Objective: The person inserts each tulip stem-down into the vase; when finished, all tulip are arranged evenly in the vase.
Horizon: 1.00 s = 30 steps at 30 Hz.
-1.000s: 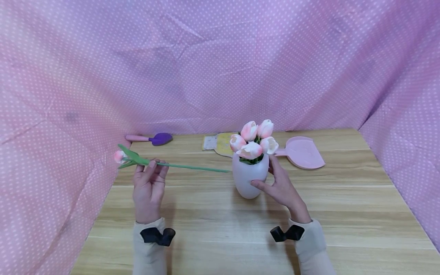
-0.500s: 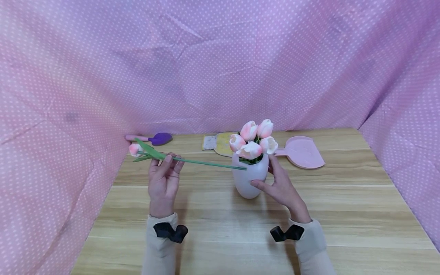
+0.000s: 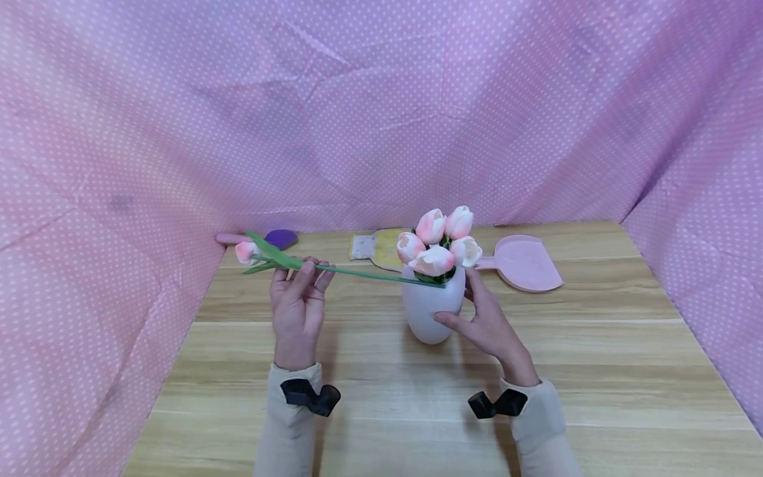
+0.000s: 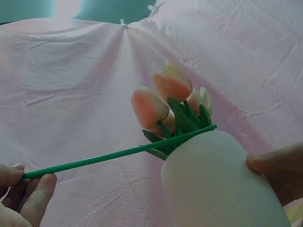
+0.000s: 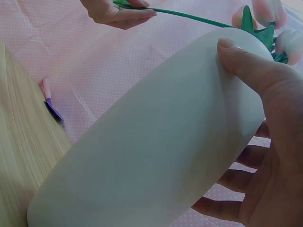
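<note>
In the head view my left hand [image 3: 298, 315] pinches the green stem of a single pink-and-white tulip [image 3: 369, 275] below its leaves. The stem lies nearly level, bloom to the left, with its free end in front of the rim of a white vase [image 3: 426, 311]. Several pink-and-white tulips [image 3: 433, 260] stand in the vase. From the right, my right hand [image 3: 489, 324] grips the vase, thumb in front and fingers behind. The right wrist view shows that thumb on the vase wall [image 5: 142, 127]. In the left wrist view the stem [image 4: 109, 156] crosses just at the vase's upper edge.
A trowel [image 3: 280, 238] with a purple blade lies at the back left of the wooden table [image 3: 393, 411]. Behind the vase is a flat yellow and grey item [image 3: 384, 248], partly hidden. A pink dustpan [image 3: 527, 264] lies at the right. Pink dotted cloth [image 3: 357, 119] surrounds the table.
My left hand has moved right and slightly away from me with the tulip, bringing the stem's end from left of the vase to across its rim. The right hand and vase have stayed put.
</note>
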Tool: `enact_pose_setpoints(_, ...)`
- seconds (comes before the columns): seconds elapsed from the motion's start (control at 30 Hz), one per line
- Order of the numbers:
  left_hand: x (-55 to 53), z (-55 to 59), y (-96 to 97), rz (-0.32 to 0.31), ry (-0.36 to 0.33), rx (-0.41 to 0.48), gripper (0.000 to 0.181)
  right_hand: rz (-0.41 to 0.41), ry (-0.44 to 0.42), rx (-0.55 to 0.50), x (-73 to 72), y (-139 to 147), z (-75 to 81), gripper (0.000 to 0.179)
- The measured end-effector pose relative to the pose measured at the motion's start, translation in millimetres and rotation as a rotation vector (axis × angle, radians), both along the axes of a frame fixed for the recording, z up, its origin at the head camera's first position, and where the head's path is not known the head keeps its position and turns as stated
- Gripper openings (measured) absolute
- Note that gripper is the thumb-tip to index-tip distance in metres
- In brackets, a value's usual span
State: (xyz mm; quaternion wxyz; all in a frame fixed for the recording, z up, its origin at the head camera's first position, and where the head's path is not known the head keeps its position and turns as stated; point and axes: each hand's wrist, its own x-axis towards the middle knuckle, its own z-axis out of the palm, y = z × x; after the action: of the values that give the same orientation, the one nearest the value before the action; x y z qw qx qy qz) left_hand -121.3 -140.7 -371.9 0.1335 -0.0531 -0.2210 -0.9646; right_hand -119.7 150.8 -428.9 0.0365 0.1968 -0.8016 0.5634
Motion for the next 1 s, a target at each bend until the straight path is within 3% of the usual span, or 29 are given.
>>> enact_pose_setpoints(0.23, -3.3, 4.0, 8.1, 0.126, -0.003, -0.067, 0.022, -0.006, 0.006, 0.003, 0.0, -0.1, 0.2, 0.091)
enact_pose_setpoints(0.43, -4.4, 7.2, 9.1, 0.242, 0.047, -0.099, 0.025, -0.003, -0.001, -0.002, -0.1, 0.2, 1.5, 0.091)
enact_pose_setpoints(0.7, -3.6, 12.6, 11.7, 0.292, 0.141, -0.17, 0.032, 0.001, -0.011, -0.008, 0.4, 1.3, 2.2, 0.09)
enact_pose_setpoints(1.0, 0.9, 28.8, 3.8, 0.277, 0.301, -0.253, 0.028, -0.001, -0.006, -0.004, 0.6, 0.7, 0.8, 0.088)
